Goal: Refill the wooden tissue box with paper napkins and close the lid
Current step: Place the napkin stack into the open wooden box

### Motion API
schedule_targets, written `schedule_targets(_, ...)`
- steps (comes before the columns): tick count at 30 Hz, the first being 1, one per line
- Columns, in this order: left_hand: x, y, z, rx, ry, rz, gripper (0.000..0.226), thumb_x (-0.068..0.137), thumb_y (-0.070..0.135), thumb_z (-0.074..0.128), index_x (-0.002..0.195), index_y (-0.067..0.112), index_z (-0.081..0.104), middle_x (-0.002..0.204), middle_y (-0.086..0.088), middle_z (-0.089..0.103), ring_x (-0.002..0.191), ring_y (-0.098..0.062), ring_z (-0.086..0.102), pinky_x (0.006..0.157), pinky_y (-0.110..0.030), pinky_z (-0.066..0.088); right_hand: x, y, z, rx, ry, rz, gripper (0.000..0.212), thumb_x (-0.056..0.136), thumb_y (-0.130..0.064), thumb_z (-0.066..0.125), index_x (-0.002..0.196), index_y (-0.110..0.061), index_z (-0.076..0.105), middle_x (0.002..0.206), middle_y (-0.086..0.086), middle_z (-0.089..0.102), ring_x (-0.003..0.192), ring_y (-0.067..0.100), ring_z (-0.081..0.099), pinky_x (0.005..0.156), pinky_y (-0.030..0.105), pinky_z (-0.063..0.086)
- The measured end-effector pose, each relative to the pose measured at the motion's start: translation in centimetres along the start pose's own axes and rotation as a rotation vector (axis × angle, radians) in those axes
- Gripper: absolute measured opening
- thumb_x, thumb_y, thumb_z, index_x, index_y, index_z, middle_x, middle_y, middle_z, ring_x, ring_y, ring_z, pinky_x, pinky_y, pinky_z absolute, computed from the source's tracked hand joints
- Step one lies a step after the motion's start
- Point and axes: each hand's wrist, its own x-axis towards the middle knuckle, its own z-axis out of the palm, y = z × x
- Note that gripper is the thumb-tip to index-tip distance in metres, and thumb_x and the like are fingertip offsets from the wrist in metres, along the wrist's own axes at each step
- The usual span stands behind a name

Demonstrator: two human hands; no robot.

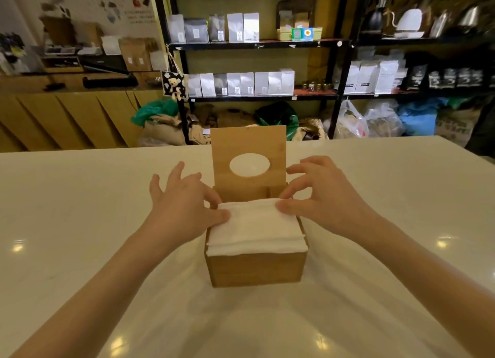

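A wooden tissue box [255, 270] stands at the middle of the white table. Its lid [247, 144], with an oval hole, is raised upright at the back. A stack of white paper napkins [255, 230] fills the box and rises slightly above its rim. My left hand [184, 205] rests at the stack's far left corner, thumb pressing the top napkin. My right hand [321, 197] is at the far right corner, thumb and fingers on the stack's edge. Other fingers of both hands are spread.
The white table [80, 223] stretches wide on both sides of the box. Beyond its far edge stand black shelves [257, 42] with pouches and kettles, bags on the floor, and a wooden counter [67, 111] at the left.
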Motion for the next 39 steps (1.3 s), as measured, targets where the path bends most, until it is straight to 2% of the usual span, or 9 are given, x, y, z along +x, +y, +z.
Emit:
schedule_targets(7, 1.4, 1.2, 0.5, 0.238, -0.076, 0.028, 0.010, 0.080, 0.037, 0.063, 0.078, 0.028, 0.067, 0.140, -0.003, 0.045, 0.144, -0.031, -0.004, 0.107, -0.064, -0.012, 0.7, -1.4, 0.8, -0.180, -0.148, 0.085, 0.014, 0.079, -0.032, 0.066, 0.089, -0.026, 0.075, 0.121, -0.001, 0.062, 0.132, 0.022, 0.029, 0.108, 0.045, 0.026)
schedule_targets(12, 2.4, 1.7, 1.5, 0.335, -0.055, 0.013, 0.010, 0.081, 0.029, 0.061, 0.084, 0.022, 0.068, 0.122, -0.004, 0.058, 0.143, -0.034, 0.001, 0.103, -0.067, -0.014, 1.4, -2.0, 1.1, -0.284, -0.137, 0.105, 0.013, 0.081, -0.029, 0.063, 0.088, -0.024, 0.074, 0.100, -0.001, 0.067, 0.117, 0.024, 0.040, 0.106, 0.051, 0.022)
schedule_targets(19, 2.5, 1.5, 2.3, 0.408, -0.023, 0.004, 0.011, 0.084, 0.028, 0.057, 0.090, 0.023, 0.065, 0.121, -0.002, 0.057, 0.143, -0.035, 0.002, 0.102, -0.069, -0.015, 2.2, -2.4, 2.2, -0.330, -0.132, 0.143, 0.011, 0.081, -0.024, 0.062, 0.085, -0.022, 0.072, 0.095, 0.002, 0.067, 0.112, 0.026, 0.044, 0.105, 0.057, 0.017)
schedule_targets(25, 2.2, 1.7, 2.4, 0.428, -0.028, 0.013, 0.018, 0.089, 0.030, 0.050, 0.092, 0.024, 0.065, 0.133, -0.004, 0.049, 0.143, -0.036, 0.001, 0.101, -0.069, -0.017, 1.9, -2.6, 3.0, -0.474, -0.141, 0.154, 0.013, 0.085, -0.021, 0.055, 0.086, -0.019, 0.068, 0.096, 0.006, 0.065, 0.122, 0.031, 0.036, 0.107, 0.065, 0.008)
schedule_targets(29, 1.7, 1.1, 1.9, 0.372, -0.114, 0.050, 0.039, 0.090, 0.050, 0.038, 0.100, 0.024, 0.066, 0.148, -0.004, 0.034, 0.144, -0.032, -0.005, 0.104, -0.064, -0.017, 0.7, -3.1, 3.6, -0.586, -0.105, 0.137, 0.023, 0.089, -0.028, 0.046, 0.073, -0.017, 0.056, 0.098, 0.009, 0.062, 0.126, 0.035, 0.033, 0.105, 0.069, -0.001)
schedule_targets(31, 1.3, 0.7, 1.3, 0.347, -0.133, 0.067, 0.044, 0.092, 0.051, 0.032, 0.109, 0.026, 0.063, 0.151, -0.003, 0.029, 0.144, -0.030, -0.006, 0.107, -0.062, -0.015, 0.3, -3.1, 3.3, -0.599, -0.127, 0.134, 0.025, 0.091, -0.027, 0.041, 0.084, -0.017, 0.063, 0.107, 0.010, 0.060, 0.129, 0.035, 0.030, 0.105, 0.069, -0.002)
schedule_targets(33, 0.8, 0.6, 0.7, 0.321, -0.105, 0.068, 0.043, 0.093, 0.048, 0.030, 0.114, 0.027, 0.061, 0.150, -0.004, 0.032, 0.144, -0.030, -0.002, 0.108, -0.061, -0.013, 0.3, -2.7, 2.5, -0.503, -0.194, 0.140, 0.028, 0.092, -0.023, 0.039, 0.099, -0.022, 0.066, 0.112, 0.008, 0.060, 0.129, 0.034, 0.031, 0.107, 0.067, 0.003)
schedule_targets(36, 0.4, 0.9, 0.5, 0.270, -0.098, 0.089, 0.036, 0.094, 0.040, 0.034, 0.102, 0.026, 0.066, 0.145, -0.004, 0.037, 0.144, -0.031, -0.001, 0.108, -0.063, -0.011, 0.5, -2.3, 1.6, -0.294, -0.346, 0.170, 0.032, 0.090, -0.019, 0.039, 0.100, -0.026, 0.068, 0.112, 0.004, 0.061, 0.117, 0.029, 0.041, 0.108, 0.062, 0.017)
schedule_targets(39, 0.2, 1.1, 1.2, 0.383, -0.199, 0.076, 0.033, 0.094, 0.029, 0.034, 0.113, 0.029, 0.062, 0.156, -0.006, 0.011, 0.141, -0.036, -0.017, 0.103, -0.068, -0.015, 0.6, -2.1, 1.6, -0.290, -0.417, 0.183, 0.034, 0.090, -0.018, 0.036, 0.102, -0.026, 0.067, 0.115, 0.005, 0.059, 0.115, 0.029, 0.042, 0.106, 0.059, 0.022)
